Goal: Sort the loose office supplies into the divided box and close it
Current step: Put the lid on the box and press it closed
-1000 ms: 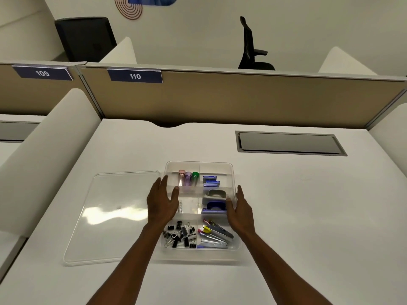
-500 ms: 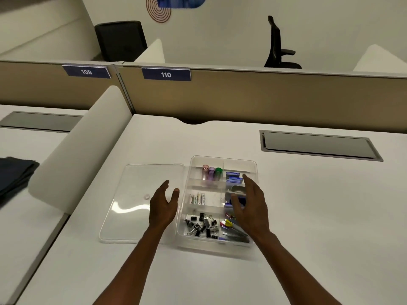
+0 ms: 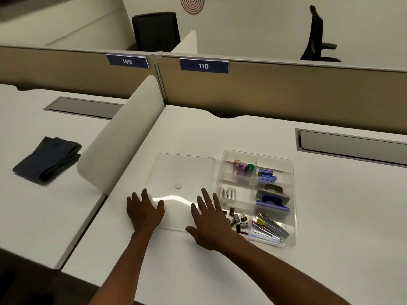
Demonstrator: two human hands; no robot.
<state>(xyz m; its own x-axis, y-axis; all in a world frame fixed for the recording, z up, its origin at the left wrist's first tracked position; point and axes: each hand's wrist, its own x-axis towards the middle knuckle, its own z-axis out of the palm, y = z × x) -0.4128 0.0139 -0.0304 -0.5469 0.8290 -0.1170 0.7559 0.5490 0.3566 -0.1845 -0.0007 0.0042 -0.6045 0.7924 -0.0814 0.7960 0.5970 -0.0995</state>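
Now that both hands have left the box (image 3: 290, 194), left hand (image 3: 144, 211) and right hand (image 3: 209, 223) lie flat, fingers spread, on the lid (image 3: 182, 172); closing comes next.

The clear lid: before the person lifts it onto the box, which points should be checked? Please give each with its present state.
1. The lid lies flat left of the divided box: ok.
2. Left hand on the lid's near left corner: ok.
3. Right hand on the near right edge: ok.
4. Fingers curled under the edge: not ok, both hands open.
5. Nothing rises above the box rim: cannot tell.
6. No loose supplies outside: ok.
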